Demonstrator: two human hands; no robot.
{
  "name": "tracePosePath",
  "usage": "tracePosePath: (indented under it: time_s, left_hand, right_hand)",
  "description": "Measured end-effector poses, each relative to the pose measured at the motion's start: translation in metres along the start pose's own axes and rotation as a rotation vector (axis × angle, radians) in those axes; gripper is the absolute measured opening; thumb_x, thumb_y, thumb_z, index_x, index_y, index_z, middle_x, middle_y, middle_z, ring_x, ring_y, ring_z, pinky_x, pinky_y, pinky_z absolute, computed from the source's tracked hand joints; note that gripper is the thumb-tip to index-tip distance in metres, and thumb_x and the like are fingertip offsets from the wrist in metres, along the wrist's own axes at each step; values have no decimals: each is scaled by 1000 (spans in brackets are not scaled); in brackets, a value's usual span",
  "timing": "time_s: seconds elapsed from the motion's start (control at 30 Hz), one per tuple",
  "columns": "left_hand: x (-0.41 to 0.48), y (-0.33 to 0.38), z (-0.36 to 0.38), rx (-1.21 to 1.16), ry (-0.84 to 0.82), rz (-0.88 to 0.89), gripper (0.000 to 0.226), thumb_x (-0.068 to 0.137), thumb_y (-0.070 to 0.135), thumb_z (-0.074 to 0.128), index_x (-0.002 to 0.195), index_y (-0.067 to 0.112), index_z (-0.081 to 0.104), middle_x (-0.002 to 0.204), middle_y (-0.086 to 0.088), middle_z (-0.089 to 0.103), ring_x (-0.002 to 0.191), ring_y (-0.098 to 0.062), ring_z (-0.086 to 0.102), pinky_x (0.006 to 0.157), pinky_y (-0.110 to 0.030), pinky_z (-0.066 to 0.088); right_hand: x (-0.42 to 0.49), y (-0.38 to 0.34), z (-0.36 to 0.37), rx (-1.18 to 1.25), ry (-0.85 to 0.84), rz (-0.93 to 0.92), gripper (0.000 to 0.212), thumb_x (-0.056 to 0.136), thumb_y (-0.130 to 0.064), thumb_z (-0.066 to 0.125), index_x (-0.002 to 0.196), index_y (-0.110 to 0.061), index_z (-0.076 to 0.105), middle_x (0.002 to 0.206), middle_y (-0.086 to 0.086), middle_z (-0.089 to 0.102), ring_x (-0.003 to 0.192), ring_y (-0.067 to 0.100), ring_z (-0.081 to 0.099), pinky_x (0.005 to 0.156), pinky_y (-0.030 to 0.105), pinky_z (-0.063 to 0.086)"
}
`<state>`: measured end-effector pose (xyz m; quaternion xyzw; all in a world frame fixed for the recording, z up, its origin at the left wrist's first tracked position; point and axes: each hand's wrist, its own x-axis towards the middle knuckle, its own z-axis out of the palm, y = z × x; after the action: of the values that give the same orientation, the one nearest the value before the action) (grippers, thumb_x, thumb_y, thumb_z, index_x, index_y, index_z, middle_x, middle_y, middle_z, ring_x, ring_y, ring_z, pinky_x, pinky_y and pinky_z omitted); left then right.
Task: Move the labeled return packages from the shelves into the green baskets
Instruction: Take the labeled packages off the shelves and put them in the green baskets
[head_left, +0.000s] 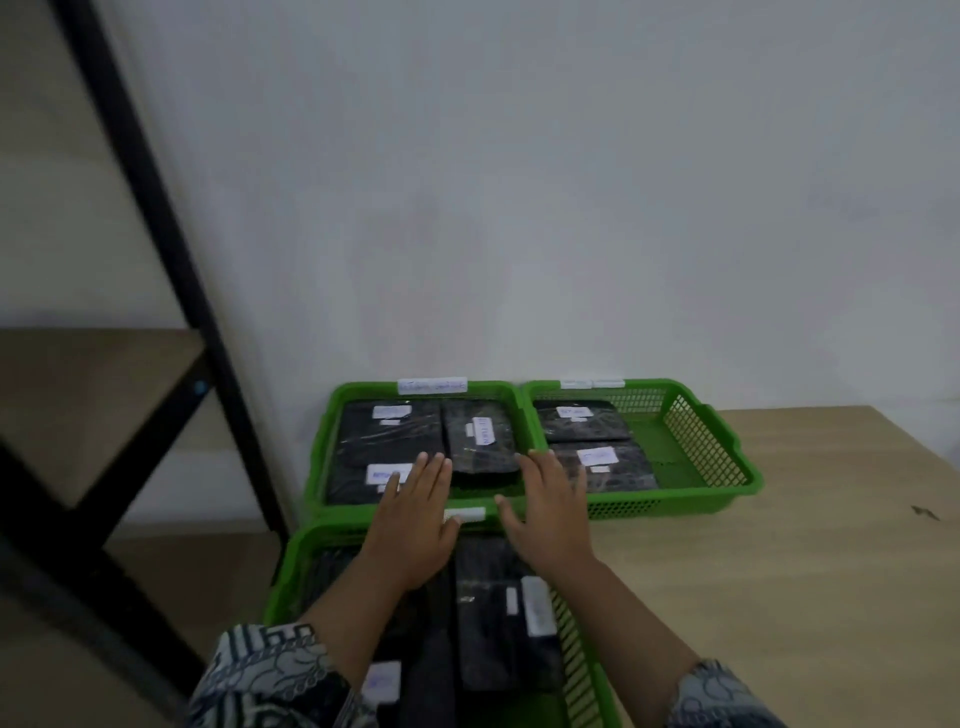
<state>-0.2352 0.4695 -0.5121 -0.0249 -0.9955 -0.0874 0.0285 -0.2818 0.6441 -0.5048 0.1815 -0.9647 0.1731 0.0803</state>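
Together, hands (415, 519) over basket rim (332, 527).

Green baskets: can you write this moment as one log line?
left hand: open | right hand: open | holding: nothing | green plastic mesh baskets: three | black wrapped labeled packages: inside baskets

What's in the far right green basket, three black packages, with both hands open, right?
No: the head view shows two black packages in the far right green basket, not three. The left hand and right hand are open.
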Motion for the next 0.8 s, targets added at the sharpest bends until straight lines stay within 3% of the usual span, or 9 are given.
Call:
tracePosePath:
  time_s: [0.07,0.13,0.2,0.33,0.47,0.63,0.73,0.8]
  left_hand:
    - [-41,-18,-9,-11,34,-18,84,78,52,8,147,6,20,154,-8,15,142,-27,13,112,-47,16]
    - [-82,-37,-16,-37,43,-17,71,82,44,28,135,0,44,142,-15,43,130,-34,40,98,-55,38]
    - [-121,-54,-20,-37,46,-17,64,80,40,36,124,-2,56,128,-17,57,117,-34,54,87,-54,48]
    - [-199,-84,-31,56,75,-34,60,77,38,38,119,3,61,123,-11,62,114,-26,58,84,-45,51]
    - [-276,-126,-38,85,75,-83,58,78,37,39,121,5,60,124,-8,61,116,-24,57,85,-42,50]
    - [-356,-180,-54,113,37,-276,61,73,35,36,115,0,63,117,-14,65,109,-28,61,81,-45,52]
    - [-389,-216,-59,132,-12,-375,62,74,37,36,113,-1,64,116,-15,65,109,-30,61,80,-48,52]
    - [-407,-239,-62,136,-1,-431,61,74,37,36,112,0,65,115,-14,66,108,-29,62,79,-48,53]
  right_hand:
    - [-26,-39,5,32,2,-30,71,83,-54,27,141,-15,41,148,7,39,143,27,24,115,54,10]
    - [-53,-79,12,45,-36,-61,77,80,-57,19,144,-16,35,152,7,31,145,26,17,116,52,12]
    - [-81,-116,19,26,-60,-94,75,81,-54,21,143,-15,38,152,9,33,144,29,21,115,51,18]
    - [-132,-188,35,-26,-71,-158,61,78,-46,39,124,-11,59,130,12,59,125,32,53,96,54,44]
    - [-177,-258,45,-47,-92,-261,61,70,-41,41,119,-11,63,123,11,64,117,32,59,90,52,50]
    - [-210,-333,65,-15,-164,-373,61,74,-43,42,124,-12,60,128,10,61,121,31,56,93,52,47]
    - [-220,-375,80,41,-190,-481,63,82,-38,45,139,-11,45,146,10,43,139,30,33,111,50,24]
    - [-219,-401,92,51,-205,-536,64,86,-36,46,144,-11,36,152,10,33,144,30,21,114,47,11]
